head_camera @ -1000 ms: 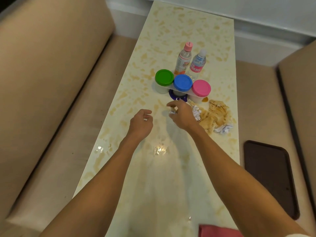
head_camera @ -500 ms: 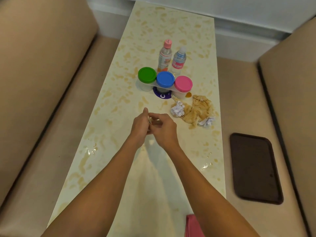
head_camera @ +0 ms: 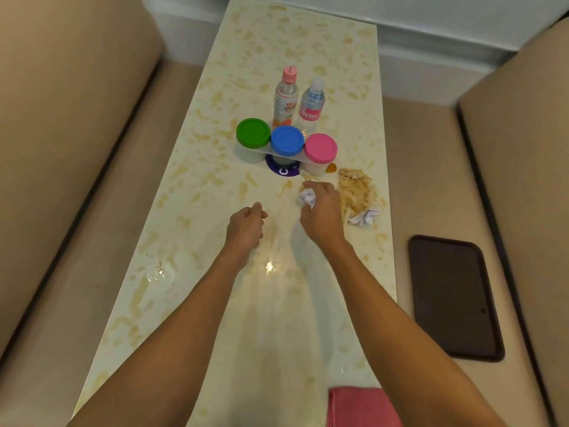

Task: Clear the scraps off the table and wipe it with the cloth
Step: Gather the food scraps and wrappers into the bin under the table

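Right hand (head_camera: 323,212) is down on a paper ball (head_camera: 308,197), fingers draped over it; clamped or not, can't tell. Left hand (head_camera: 246,226) hovers to its left, fingers curled, contents hidden. More scraps (head_camera: 357,192) lie just right, and the cloth (head_camera: 358,406) sits at the table's (head_camera: 277,318) near edge.

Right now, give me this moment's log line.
phase: clearing scraps | right hand: on paper ball, grip unclear | left hand: curled | cloth: near edge, untouched

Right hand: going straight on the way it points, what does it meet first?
Probably the crumpled white paper ball, at the fingertips of the right hand; the pink-lidded jar stands beyond.
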A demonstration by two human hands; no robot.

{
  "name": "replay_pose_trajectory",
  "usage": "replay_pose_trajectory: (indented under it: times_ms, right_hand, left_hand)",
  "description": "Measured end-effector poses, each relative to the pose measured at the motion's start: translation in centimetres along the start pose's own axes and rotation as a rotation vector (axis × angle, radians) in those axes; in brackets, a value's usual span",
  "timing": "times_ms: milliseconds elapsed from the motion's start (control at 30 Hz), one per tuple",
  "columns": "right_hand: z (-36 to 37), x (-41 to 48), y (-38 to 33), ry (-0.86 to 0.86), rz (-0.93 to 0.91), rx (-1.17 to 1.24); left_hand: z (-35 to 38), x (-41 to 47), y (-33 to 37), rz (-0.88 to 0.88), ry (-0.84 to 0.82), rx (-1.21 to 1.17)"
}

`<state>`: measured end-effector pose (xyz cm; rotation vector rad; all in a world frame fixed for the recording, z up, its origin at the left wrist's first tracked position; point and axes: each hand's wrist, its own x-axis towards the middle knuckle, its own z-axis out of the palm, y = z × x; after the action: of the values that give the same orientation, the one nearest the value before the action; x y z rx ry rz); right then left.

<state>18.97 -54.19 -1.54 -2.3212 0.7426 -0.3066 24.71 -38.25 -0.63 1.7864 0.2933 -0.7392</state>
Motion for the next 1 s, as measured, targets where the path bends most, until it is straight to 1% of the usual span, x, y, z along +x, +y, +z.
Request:
replay_pose_trajectory:
  times_ms: [67, 133, 233, 300, 367, 467, 533, 600, 667, 800, 933, 1000]
  right_hand:
    - [0.1, 1.6, 1.2, -0.082, 0.006, -0.160]
    - [0.3, 2.5, 2.0, -0.162, -0.033, -0.286]
    - [0.9, 2.3, 2.6, -0.203, -0.100, -0.373]
    - [1.3, 1.7, 2.7, -0.217, -0.096, -0.369]
    - [1.7, 0.8, 2.7, -0.202, -0.080, -0.287]
    - [2.1, -1.2, 1.9, -0.118, -0.034, -0.052]
    - [1.5, -2.9, 0.2, -0.067, -0.005, 0.120]
    - [1.0, -4.5, -1.7, -0.072, 0.038, 0.269]
    - [0.8, -6.0, -3.1, -0.092, 0.063, 0.365]
    - [0.7, -8.2, -4.4, -0.091, 0.105, 0.459]
    - [1.4, -9.3, -4.0, -0.055, 0.150, 0.377]
    - [1.3, -9.7, -3.7, -0.056, 0.144, 0.367]
  left_hand:
    - [0.0, 0.0, 0.0, 0.003, 0.000, 0.000]
    - [-0.1, 0.0, -0.1, 0.006, 0.003, -0.002]
    - [-0.1, 0.0, -0.3, -0.007, 0.001, -0.014]
    - [-0.2, -0.1, -0.5, -0.016, 0.005, -0.011]
    - [-0.4, -0.3, -0.6, -0.017, 0.013, -0.013]
    - [-0.4, -0.5, -0.8, -0.013, 0.012, -0.044]
    - [-0.2, -0.6, -0.7, -0.026, -0.003, -0.082]
    - [0.1, -0.8, -0.4, -0.060, -0.021, -0.122]
    - [0.3, -1.1, -0.1, -0.097, -0.036, -0.164]
    - [0.9, -2.0, 0.1, -0.146, -0.056, -0.224]
    - [1.6, -2.7, 0.0, -0.181, -0.044, -0.226]
    - [1.9, -3.0, 0.1, -0.185, -0.037, -0.220]
